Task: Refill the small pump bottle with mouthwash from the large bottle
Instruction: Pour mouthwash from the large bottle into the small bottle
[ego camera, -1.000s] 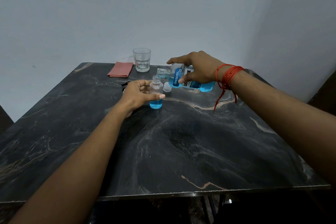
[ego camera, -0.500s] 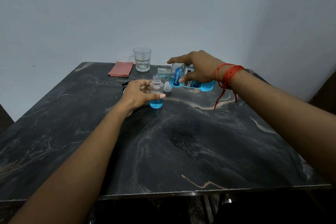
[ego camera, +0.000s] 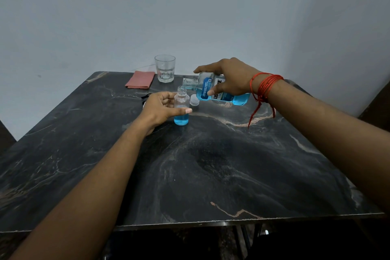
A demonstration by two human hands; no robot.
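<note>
The small clear bottle (ego camera: 181, 106) stands upright on the dark marble table (ego camera: 211, 164), its neck uncapped, with blue liquid in its lower part. My left hand (ego camera: 161, 108) grips it around the middle. My right hand (ego camera: 229, 77) holds the large mouthwash bottle (ego camera: 213, 89) tipped almost on its side, its open mouth just above and right of the small bottle's neck. Blue mouthwash sits in the big bottle's lower half. A white cap (ego camera: 194, 99) rests on the table right behind the small bottle.
An empty drinking glass (ego camera: 165, 68) stands at the table's back edge, a folded pink cloth (ego camera: 140, 79) to its left. A small black object (ego camera: 145, 97) lies partly hidden behind my left hand. Red threads (ego camera: 263, 86) wrap my right wrist.
</note>
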